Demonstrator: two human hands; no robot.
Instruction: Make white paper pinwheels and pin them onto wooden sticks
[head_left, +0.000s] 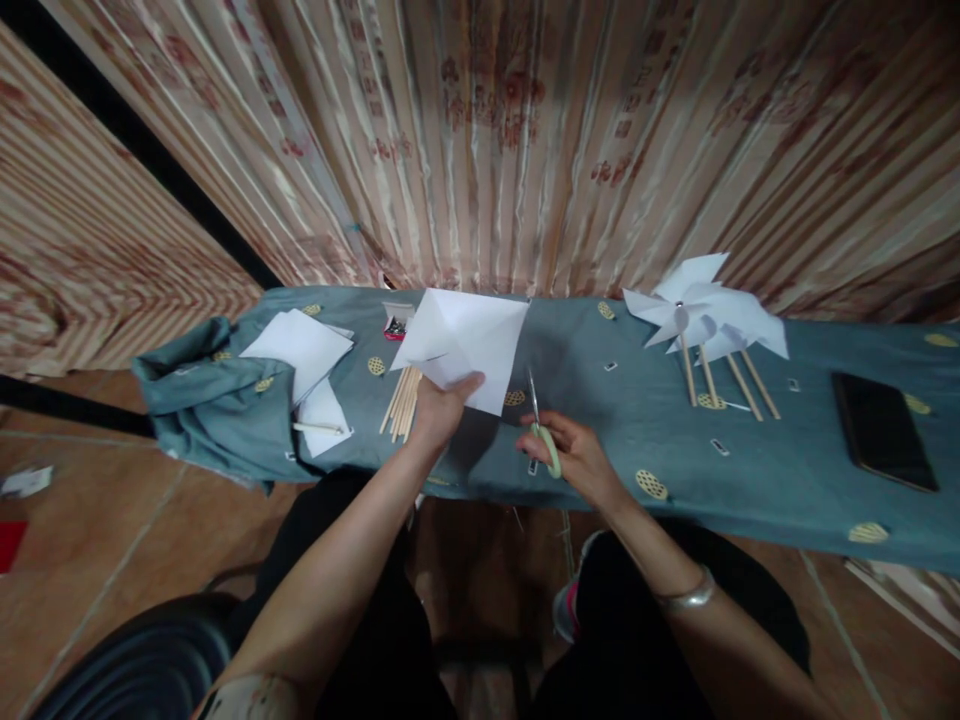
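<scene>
Left of the left hand (442, 405) lies a loose pile of white paper sheets (300, 350); a bumping arm might push it askew. Round, pale wooden sticks (401, 405) lie just left of that hand, and a knock could roll them. The left thumb presses on top of a flat, square white paper sheet (476, 345); its other fingers are hidden underneath. A loose pinch might let it slip, and a hard one might crease it. The right hand (577, 455) is closed around pale green-handled metal scissors (535, 408). If they came too near the left thumb, they could nip it.

The square sheet has no long way; one corner points out to the left. The scissors' long way runs from the right hand forward, tip away from the person, apart from the sheet.
</scene>
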